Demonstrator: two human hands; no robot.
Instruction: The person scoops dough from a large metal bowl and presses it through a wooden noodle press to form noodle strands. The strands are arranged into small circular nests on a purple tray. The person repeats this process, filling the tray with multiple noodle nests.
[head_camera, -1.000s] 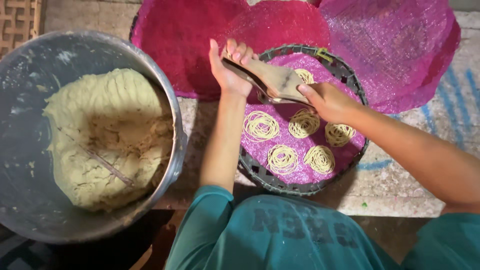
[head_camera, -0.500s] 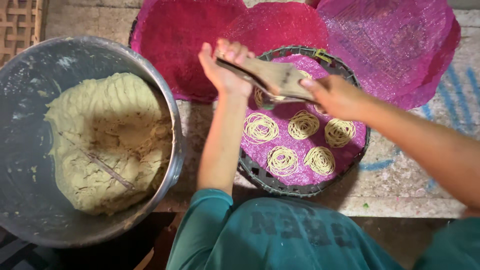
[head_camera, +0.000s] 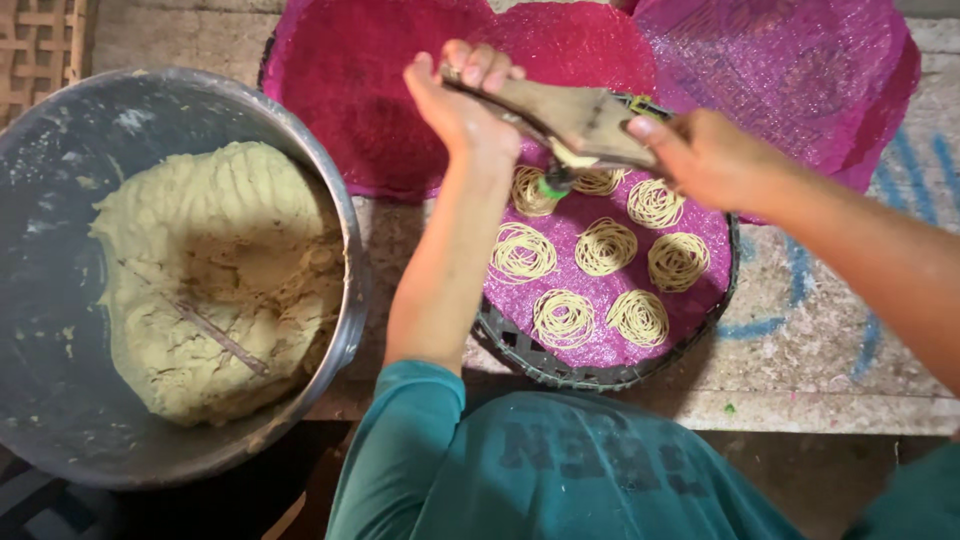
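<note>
My left hand (head_camera: 460, 95) and my right hand (head_camera: 705, 155) both grip a wooden dough press (head_camera: 565, 120), held over a round dark woven tray (head_camera: 600, 370). The tray is lined with pink mesh (head_camera: 600, 345). Several coils of thin yellow noodle (head_camera: 605, 245) lie on the mesh in rows. A thin strand hangs from the green nozzle under the press onto a coil near the tray's far left.
A large metal basin (head_camera: 340, 250) at the left holds a mound of pale yellow dough (head_camera: 215, 275) with a thin stick in it. Pink and magenta mesh sheets (head_camera: 360, 90) lie behind the tray. A woven lattice shows at the top left corner.
Both hands have kept hold of the press over the far side of the tray. More coils show on the mesh now, and the press has shifted slightly left.
</note>
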